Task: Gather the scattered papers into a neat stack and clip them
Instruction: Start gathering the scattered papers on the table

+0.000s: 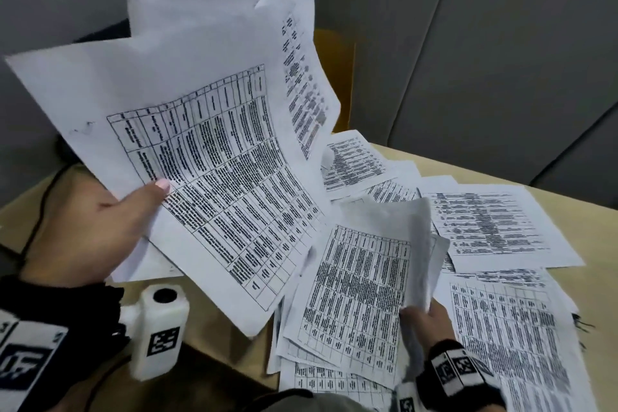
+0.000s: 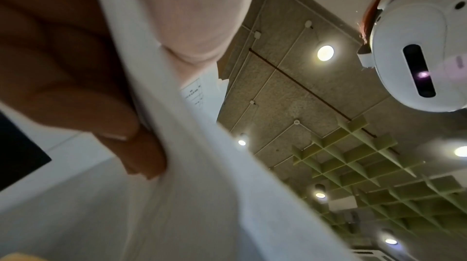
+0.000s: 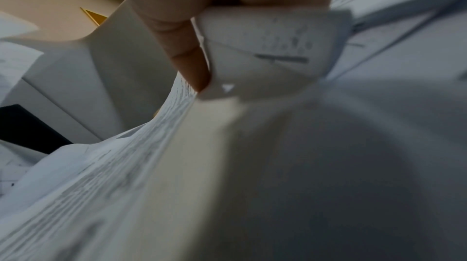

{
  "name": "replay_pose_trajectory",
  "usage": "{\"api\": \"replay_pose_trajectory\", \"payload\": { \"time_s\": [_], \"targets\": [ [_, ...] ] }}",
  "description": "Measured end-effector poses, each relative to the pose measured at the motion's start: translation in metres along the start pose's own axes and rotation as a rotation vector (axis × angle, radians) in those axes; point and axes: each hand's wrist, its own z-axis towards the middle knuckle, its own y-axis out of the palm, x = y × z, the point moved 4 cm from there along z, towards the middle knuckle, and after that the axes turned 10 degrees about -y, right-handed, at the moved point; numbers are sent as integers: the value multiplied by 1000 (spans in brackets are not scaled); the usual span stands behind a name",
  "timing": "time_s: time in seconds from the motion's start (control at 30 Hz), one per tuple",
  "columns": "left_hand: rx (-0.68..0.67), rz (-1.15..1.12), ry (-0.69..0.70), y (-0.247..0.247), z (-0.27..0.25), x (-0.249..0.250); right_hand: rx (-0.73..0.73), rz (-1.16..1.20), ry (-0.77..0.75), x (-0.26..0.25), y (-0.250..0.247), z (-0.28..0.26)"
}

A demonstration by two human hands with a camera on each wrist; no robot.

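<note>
The left hand [image 1: 97, 227] grips a floppy bundle [image 1: 200, 144], the right hand [image 1: 431, 318] pinches a thin sheet [image 1: 361, 294] at its corner.

- The left hand [image 1: 90, 227] holds a fanned bunch of sheets [image 1: 207, 130] up off the table [image 1: 568, 207], on the left, thumb on the front sheet.
- To its right and lower, the right hand [image 1: 429, 318] pinches the curled sheet [image 1: 414, 244], lifted over the scattered papers [image 1: 495, 221].
- Those papers overlap across the table's middle and right side.
- A small bottle [image 1: 157, 328] stands on the table's near edge, below the raised bunch, left of the papers.
</note>
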Motion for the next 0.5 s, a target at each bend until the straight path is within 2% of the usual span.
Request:
{"api": "replay_pose_trajectory", "payload": {
  "time_s": [0.13, 0.2, 0.27, 0.37, 0.4, 0.5],
  "targets": [
    [-130, -123, -134, 17, 14, -30, 8, 19, 8, -1, 0, -2],
    [-196, -112, -92, 21, 16, -24, 11, 55, 27, -1, 0, -3],
    [-159, -203, -23, 26, 13, -8, 16, 73, 35, -2, 1, -5],
    [-188, -354, 62, 44, 6, 12, 36, 75, 27, -4, 0, -5],
    [-166, -386, 69, 49, 9, 12, 49, 60, 16, -4, -1, -3],
    [-276, -430, 33, 80, 18, -2, 74, 22, -8, -2, -2, -1]
  ]
}}
